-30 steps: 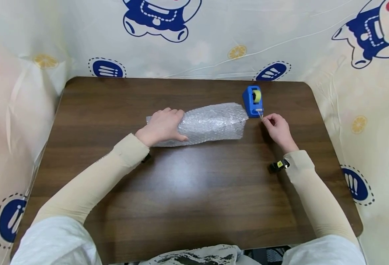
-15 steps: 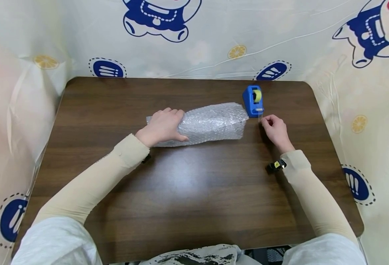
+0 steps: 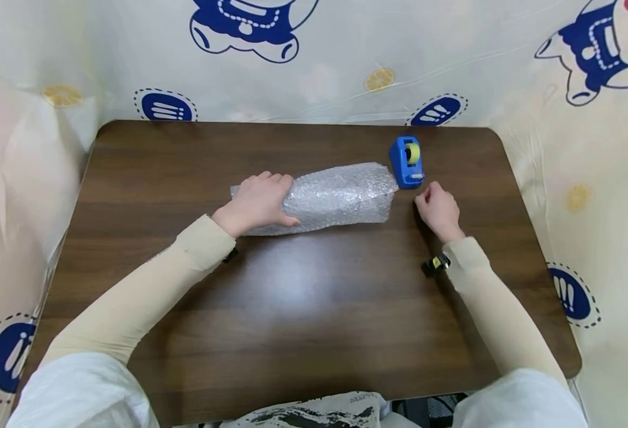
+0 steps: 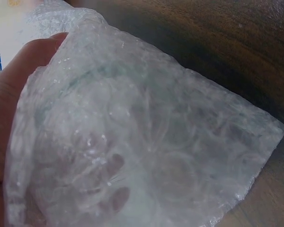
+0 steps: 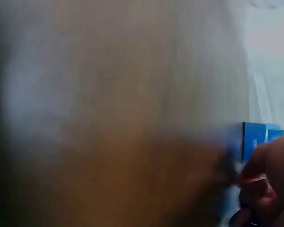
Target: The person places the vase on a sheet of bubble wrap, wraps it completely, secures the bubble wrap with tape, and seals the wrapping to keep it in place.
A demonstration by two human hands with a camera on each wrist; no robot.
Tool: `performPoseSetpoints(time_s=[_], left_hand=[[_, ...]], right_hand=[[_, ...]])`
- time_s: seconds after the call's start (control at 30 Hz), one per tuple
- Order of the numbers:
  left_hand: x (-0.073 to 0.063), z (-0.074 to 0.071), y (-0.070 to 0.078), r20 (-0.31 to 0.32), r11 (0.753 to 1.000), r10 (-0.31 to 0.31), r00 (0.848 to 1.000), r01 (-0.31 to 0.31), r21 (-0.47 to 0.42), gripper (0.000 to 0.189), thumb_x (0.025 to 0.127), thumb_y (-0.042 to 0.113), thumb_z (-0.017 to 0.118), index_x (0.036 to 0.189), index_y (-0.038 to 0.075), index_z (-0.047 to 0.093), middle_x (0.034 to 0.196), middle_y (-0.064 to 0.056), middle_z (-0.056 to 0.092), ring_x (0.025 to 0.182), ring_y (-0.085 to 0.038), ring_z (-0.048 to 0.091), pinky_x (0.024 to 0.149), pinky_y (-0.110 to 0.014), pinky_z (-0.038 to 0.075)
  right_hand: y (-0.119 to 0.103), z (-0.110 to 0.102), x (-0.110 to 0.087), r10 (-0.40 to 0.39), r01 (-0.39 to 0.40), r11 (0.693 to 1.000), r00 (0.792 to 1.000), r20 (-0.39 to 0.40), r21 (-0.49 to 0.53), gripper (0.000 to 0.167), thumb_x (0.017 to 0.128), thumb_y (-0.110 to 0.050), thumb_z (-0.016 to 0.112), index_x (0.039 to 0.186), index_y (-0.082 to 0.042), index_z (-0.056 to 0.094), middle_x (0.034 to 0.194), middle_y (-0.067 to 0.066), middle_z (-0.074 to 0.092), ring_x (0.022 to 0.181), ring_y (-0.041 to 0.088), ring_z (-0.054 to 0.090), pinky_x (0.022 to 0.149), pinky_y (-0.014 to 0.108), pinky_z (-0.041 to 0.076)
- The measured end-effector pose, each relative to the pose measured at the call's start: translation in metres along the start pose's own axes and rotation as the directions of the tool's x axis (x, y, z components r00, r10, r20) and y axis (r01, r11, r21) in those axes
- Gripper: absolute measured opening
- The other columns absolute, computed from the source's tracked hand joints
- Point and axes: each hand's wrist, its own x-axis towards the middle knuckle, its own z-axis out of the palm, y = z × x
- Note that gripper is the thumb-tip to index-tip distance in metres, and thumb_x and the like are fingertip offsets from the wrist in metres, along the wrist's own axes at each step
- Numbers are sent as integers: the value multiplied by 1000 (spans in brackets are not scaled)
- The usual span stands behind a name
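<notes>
A long bundle of clear bubble wrap (image 3: pixel 341 196) lies across the table, its right end close to a blue tape dispenser (image 3: pixel 406 163). My left hand (image 3: pixel 257 202) grips the bundle's left end from above, thumb on the near side and fingers over the far side. In the left wrist view, the bubble wrap (image 4: pixel 132 118) shows its flared end, with a rounded shape faintly visible inside. My right hand (image 3: pixel 438 209) is just right of and below the dispenser, its thumb and fingers pinched together on a strip of clear tape, which is barely visible.
Brown wood-grain table (image 3: pixel 303 333) under everything. Pale curtains (image 3: pixel 341 53) with printed figures stand close behind it and at both sides. Most of the right wrist view is blurred, with the dispenser's blue side (image 5: pixel 253 137) at its right.
A second ago tape stretched from the dispenser to my right fingers; now the fingers are apart from the dispenser and the hand has turned and shifted slightly left. My left hand keeps its grip.
</notes>
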Motion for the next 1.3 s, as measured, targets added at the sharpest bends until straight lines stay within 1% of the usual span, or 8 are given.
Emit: performPoseSetpoints(time_s=[0.07,0.23,0.3,0.47,0.67,0.77,1.03,1.3], left_hand=[[0,-2,-1,0,1000,1,1000,-1,2,76,77,57,85,123,2,62,110,-12,70,100,-36,63,77,-49,54],[-1,-2,-2,-2,1000,8,1000,-8,-4,75,77,57,85,122,2,62,109,-12,70,100,-36,63,77,-49,54],[-1,-3,-2,-6,1000,4,1000,-4,-9,75,76,57,85,122,2,63,109,-12,70,99,-36,63,77,-49,54],[0,-2,-2,-8,1000,2,1000,-2,-9,74,76,57,86,121,2,63,108,-12,70,98,-36,63,76,-49,54],[0,-2,-2,-2,1000,8,1000,-8,-3,73,77,57,85,120,3,63,106,-11,69,97,-35,63,75,-48,54],[0,-3,-2,0,1000,5,1000,-5,-4,74,77,57,86,121,2,63,108,-12,70,98,-35,63,76,-48,54],[0,-3,-2,3,1000,6,1000,-6,2,75,77,57,85,122,2,63,108,-12,70,99,-35,63,77,-48,54],[-2,-4,-2,0,1000,7,1000,-7,2,74,77,57,85,121,2,63,107,-12,69,99,-35,63,77,-48,54]], right_hand=[[-2,-1,4,8,-2,997,997,73,-72,21,98,-20,51,98,-1,59,96,22,63,90,41,60,76,51,47],[-7,-8,9,20,-10,998,986,166,-61,24,100,-18,52,102,3,63,101,23,65,91,37,57,77,44,46],[-7,-10,8,18,-7,998,983,182,-58,25,99,-19,53,103,3,65,101,22,67,90,36,58,77,41,46],[-4,-8,1,-24,25,1000,991,133,-5,30,102,-22,53,105,4,66,98,22,67,89,35,58,79,41,46],[3,-9,-4,-38,35,982,999,14,187,35,106,-27,52,109,3,71,101,20,68,88,22,56,77,27,44],[2,-15,-1,-36,34,971,999,2,235,38,107,-29,51,110,2,72,103,19,68,87,20,54,74,26,44],[-11,-25,9,-8,2,993,999,48,115,42,106,-35,52,103,2,71,88,15,64,82,27,53,68,33,44],[-15,-11,11,36,-46,992,996,78,120,38,106,-29,49,105,3,70,96,20,67,85,29,54,71,36,45]])
